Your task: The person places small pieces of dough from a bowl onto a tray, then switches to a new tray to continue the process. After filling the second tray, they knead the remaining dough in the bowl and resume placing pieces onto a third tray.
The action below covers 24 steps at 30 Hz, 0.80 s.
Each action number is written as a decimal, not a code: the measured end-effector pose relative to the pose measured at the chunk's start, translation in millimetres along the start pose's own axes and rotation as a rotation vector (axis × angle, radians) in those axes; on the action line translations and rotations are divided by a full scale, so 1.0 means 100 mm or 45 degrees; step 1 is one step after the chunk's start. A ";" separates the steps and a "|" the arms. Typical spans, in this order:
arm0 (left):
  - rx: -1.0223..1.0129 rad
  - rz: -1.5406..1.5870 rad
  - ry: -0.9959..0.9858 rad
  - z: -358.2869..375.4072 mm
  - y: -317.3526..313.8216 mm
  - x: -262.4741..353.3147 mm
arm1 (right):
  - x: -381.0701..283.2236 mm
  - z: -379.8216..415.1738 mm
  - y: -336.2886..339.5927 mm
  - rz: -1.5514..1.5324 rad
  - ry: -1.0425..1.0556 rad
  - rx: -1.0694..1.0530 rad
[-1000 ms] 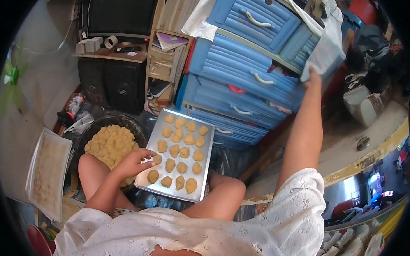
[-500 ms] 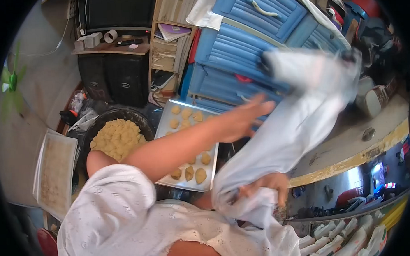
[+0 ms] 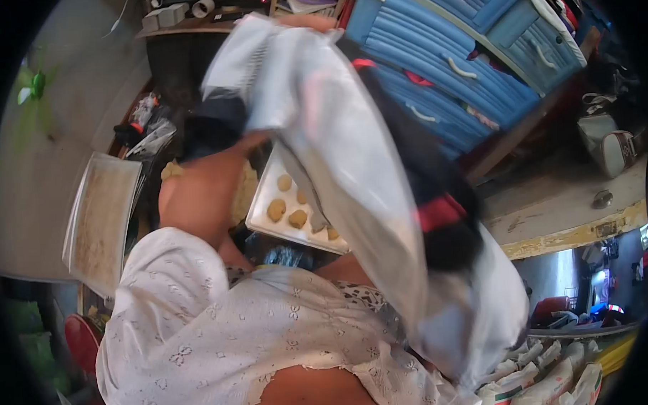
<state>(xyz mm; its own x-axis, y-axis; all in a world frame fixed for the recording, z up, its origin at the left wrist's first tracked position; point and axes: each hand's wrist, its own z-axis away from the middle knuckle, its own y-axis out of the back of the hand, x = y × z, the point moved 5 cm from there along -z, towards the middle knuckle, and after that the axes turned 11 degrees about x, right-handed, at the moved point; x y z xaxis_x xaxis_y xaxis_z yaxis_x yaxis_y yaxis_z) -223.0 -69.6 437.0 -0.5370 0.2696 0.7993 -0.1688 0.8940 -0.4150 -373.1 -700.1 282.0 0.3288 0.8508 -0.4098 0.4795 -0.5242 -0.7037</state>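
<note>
Hidden: both hands are behind the cloth (image 3: 351,166), so I cannot tell whether either is spread, narrowed or gripping.
Left arm: bare forearm (image 3: 202,192) rises from the white sleeve at 8 o'clock and goes in under the cloth's upper end.
Right hand: nothing of it shows; the cloth's lower end at 4 o'clock covers that side.
Cloth: pale, blurred, stretched from 12 o'clock down to 4 o'clock across the middle, with a dark garment and a red band (image 3: 438,213) caught in its folds.
Tray: metal tray (image 3: 267,222) near centre, just below the forearm, mostly covered by the cloth.
Dough: four pieces (image 3: 276,209) visible on the tray; any others are hidden.
Second tray: one flat tray (image 3: 100,217) at 9 o'clock, leaning, its surface crumbed.
Drawers: blue plastic drawer unit (image 3: 462,62) at 1 o'clock; four white handles visible.
Floor: worn concrete step with a yellow edge (image 3: 575,233) at 3 o'clock.
Fan: one green fan (image 3: 34,84) at 10 o'clock, blurred.
</note>
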 end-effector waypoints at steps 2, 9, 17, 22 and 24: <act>-0.116 -0.251 -0.340 0.27 0.69 -0.14 | 1.45 -0.56 -0.47 -0.068 -0.074 0.092; 0.181 -0.352 -0.098 0.98 2.35 0.20 | 2.44 -0.43 -0.76 -0.366 -0.504 0.011; 0.504 -0.388 -0.054 1.65 1.33 -0.04 | 3.84 -0.23 -1.51 0.834 -1.120 -0.668; 0.683 -0.412 -0.070 1.64 0.75 -0.29 | 5.50 0.41 -1.67 1.098 -0.660 -1.659; 0.766 -0.411 -0.097 1.91 1.33 0.10 | 5.67 0.60 -1.54 0.996 -0.772 -1.941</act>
<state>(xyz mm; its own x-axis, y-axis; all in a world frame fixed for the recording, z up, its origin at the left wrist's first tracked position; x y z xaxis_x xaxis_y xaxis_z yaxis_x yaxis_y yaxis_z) -408.5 -15.8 307.1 -0.4355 -0.0224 0.8999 -0.7478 0.5655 -0.3478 -309.5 -134.5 122.9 0.6765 0.1312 -0.7246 0.7338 -0.0378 0.6783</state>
